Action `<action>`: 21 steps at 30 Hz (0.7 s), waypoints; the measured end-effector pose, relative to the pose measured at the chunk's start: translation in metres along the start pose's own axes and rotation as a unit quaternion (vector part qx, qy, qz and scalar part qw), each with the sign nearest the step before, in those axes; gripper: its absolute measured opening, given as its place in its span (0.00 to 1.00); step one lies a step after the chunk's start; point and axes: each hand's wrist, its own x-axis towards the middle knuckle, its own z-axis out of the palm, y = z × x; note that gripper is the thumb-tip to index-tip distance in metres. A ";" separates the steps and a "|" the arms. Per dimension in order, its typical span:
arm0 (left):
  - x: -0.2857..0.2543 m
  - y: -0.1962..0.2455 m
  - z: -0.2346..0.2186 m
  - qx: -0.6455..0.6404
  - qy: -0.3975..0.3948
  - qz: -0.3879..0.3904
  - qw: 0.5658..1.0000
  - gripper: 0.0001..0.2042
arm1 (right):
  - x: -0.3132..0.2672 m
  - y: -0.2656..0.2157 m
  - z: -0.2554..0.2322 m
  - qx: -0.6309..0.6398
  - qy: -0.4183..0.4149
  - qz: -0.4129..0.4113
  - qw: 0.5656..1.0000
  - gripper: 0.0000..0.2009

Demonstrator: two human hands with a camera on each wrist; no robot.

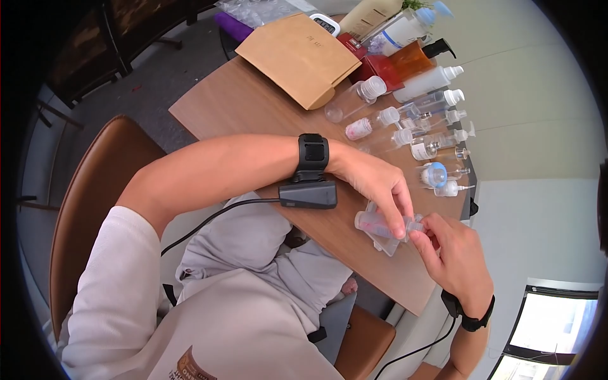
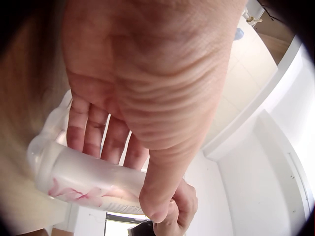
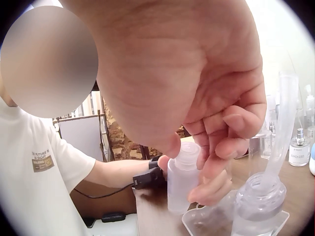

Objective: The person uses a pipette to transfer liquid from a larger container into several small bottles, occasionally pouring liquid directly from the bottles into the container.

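Note:
A small frosted bottle [image 1: 370, 223] with a pink flower print [image 2: 81, 194] lies across the fingers of my left hand [image 1: 383, 190]. The left thumb presses it near its neck end. My right hand [image 1: 453, 253] has its thumb and fingers at the neck on the other side, pinching it. From the right wrist, the bottle [image 3: 179, 191] is seen uncapped, its mouth between the right thumb and fingers. Beneath the hands is a clear plastic tray [image 1: 386, 247]. A clear bottle [image 3: 258, 209] with a translucent tube [image 3: 285, 123] standing in its mouth is close beside the tray.
Several pump, spray and capped bottles [image 1: 437, 142] line the table's far edge. A brown paper envelope [image 1: 297, 60] lies at the upper left. Behind it stand an amber pump bottle [image 1: 411, 58] and a small white timer [image 1: 325, 24]. The wooden table [image 1: 316, 215] ends close to my lap.

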 end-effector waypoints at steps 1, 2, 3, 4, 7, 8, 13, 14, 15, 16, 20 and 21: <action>0.000 0.000 0.000 -0.001 0.000 0.000 1.000 0.19 | 0.000 0.000 0.001 0.001 -0.001 0.000 1.000 0.11; 0.000 -0.001 0.000 -0.001 0.005 0.003 1.000 0.19 | -0.001 0.001 0.001 0.024 0.015 0.003 1.000 0.10; 0.000 -0.001 0.000 0.000 0.010 0.006 1.000 0.19 | -0.002 0.002 0.002 0.048 0.031 0.006 0.998 0.10; -0.001 0.001 0.001 -0.001 0.008 0.006 1.000 0.19 | -0.003 0.002 0.001 0.049 0.031 0.008 0.998 0.10; -0.001 0.002 0.001 -0.001 0.047 -0.034 0.998 0.20 | -0.006 0.000 -0.013 0.062 0.056 0.017 0.996 0.09; 0.003 -0.003 0.000 -0.011 0.055 -0.021 0.998 0.20 | -0.009 -0.001 -0.022 0.059 0.050 0.038 0.996 0.09; 0.004 0.001 -0.003 -0.045 0.016 -0.029 0.998 0.20 | -0.027 0.009 -0.057 0.094 0.145 0.063 0.983 0.09; 0.004 0.003 -0.002 -0.058 0.024 -0.023 0.998 0.20 | -0.027 0.010 -0.065 0.098 0.155 0.073 0.980 0.09; 0.003 0.005 0.000 -0.070 0.029 -0.019 0.997 0.19 | -0.027 0.013 -0.069 0.090 0.178 0.072 0.977 0.09; 0.003 0.006 0.002 -0.066 0.021 -0.022 0.997 0.19 | -0.025 0.016 -0.072 0.083 0.203 0.072 0.973 0.09; 0.000 0.014 0.007 -0.043 0.046 -0.009 0.998 0.19 | -0.006 0.026 -0.073 0.106 0.262 0.090 0.955 0.10; 0.000 0.016 0.007 -0.035 0.045 -0.022 0.998 0.19 | 0.000 0.027 -0.072 0.107 0.248 0.081 0.960 0.10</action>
